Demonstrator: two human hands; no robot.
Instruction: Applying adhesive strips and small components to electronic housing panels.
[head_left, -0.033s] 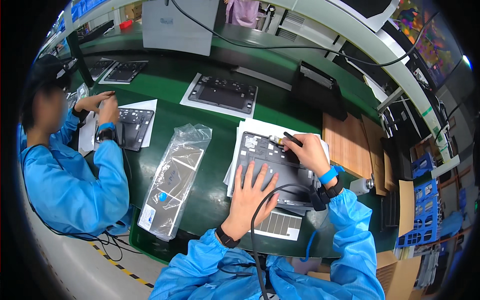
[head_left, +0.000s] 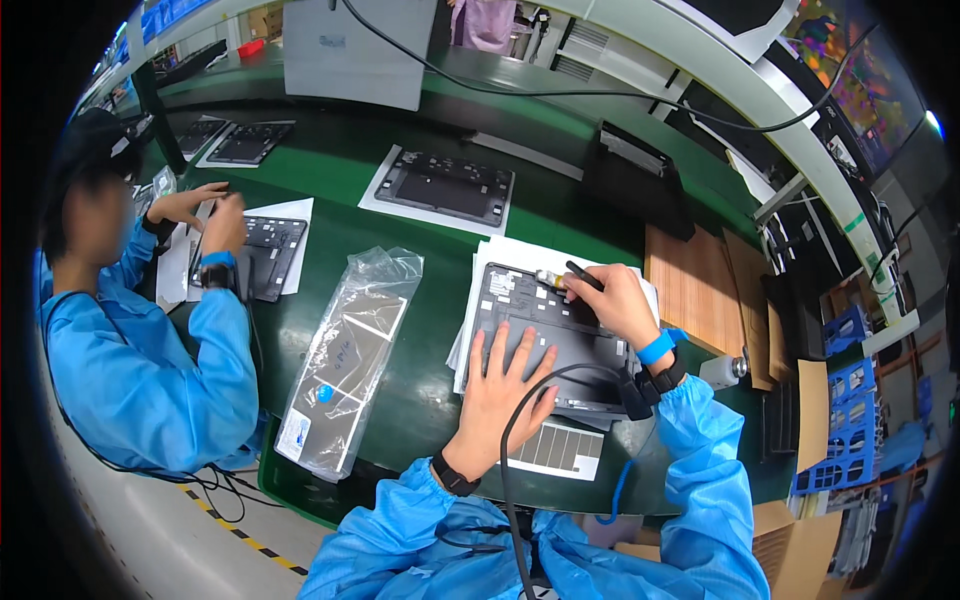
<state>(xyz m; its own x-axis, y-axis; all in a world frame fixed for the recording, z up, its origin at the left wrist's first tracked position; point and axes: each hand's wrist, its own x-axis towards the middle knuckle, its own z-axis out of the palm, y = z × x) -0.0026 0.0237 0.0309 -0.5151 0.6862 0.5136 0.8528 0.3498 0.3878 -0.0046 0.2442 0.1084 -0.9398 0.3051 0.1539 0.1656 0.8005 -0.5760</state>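
A dark grey, tablet-sized panel (head_left: pixel 565 325) with many small white pads lies on white sheets (head_left: pixel 515 250) in front of me. My left hand (head_left: pixel 505 385) rests on its near left part, fingers spread and flat. Above the panel's far edge, my right hand (head_left: pixel 615 305) is closed round a black-handled tool (head_left: pixel 583 274) that looks like a brush. Its pale, yellowish head (head_left: pixel 548 279) is over the panel's top strip; whether it touches, I cannot tell. A white card with grey rectangles (head_left: pixel 555 450) lies just below the panel.
Left of the panel lies a clear plastic bag (head_left: pixel 350 365) of grey strips. Another dark panel (head_left: pixel 445 187) sits farther back. A co-worker in blue (head_left: pixel 150 350) handles a similar panel at left. A black tray (head_left: pixel 635 180), wooden board (head_left: pixel 695 290) and white bottle (head_left: pixel 722 372) are at right.
The tool's head in my right hand has shifted slightly. The co-worker's nearer hand has moved a little. My left hand and the panel have stayed put.
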